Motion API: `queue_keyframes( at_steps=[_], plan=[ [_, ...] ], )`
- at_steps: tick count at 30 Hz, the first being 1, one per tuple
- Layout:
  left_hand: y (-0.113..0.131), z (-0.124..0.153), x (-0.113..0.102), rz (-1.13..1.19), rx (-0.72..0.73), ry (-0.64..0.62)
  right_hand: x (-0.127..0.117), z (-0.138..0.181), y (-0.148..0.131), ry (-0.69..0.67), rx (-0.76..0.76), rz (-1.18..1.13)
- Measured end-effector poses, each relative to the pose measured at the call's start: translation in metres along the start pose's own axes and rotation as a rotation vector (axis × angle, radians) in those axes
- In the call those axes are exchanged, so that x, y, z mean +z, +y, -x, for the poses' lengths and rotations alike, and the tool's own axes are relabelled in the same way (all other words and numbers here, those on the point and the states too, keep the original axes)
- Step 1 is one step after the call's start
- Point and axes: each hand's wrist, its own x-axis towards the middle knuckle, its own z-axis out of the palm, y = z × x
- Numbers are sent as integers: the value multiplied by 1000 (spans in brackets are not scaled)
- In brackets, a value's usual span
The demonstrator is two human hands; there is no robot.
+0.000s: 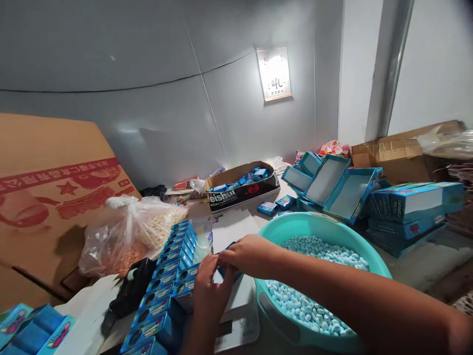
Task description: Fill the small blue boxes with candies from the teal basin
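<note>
My left hand and my right hand meet above a white digital scale. Between their fingers is a small dark-blue box, mostly covered by both closed hands. Just left of my left hand stand rows of small blue candy boxes with dark round openings, packed closely together. My right forearm reaches across a turquoise basin holding many pale blue candies. White paper lies behind my hands.
A black open carton of small blue boxes stands behind. Open blue trays and stacked blue cartons are at right. Left are a black tape dispenser, a clear bag and a large cardboard box.
</note>
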Motion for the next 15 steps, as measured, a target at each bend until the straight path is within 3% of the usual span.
queue_keyframes(
  at_steps=[4, 8, 10, 12, 15],
  plan=[
    [0, 1, 4, -102, 66, 64, -6, 1, -1, -36, 56, -61],
    [-4, 5, 8, -164, 33, 85, -21, 4, 14, -117, 316, -88],
    [-8, 7, 9, -164, -12, 84, -24, 8, 26, -233, 471, -77],
    [-12, 10, 9, -152, -39, 87, -20, 13, 40, -431, 594, -45],
    [-16, 12, 10, -159, -3, 122, -4, 20, 55, -638, 648, -43]
  ],
)
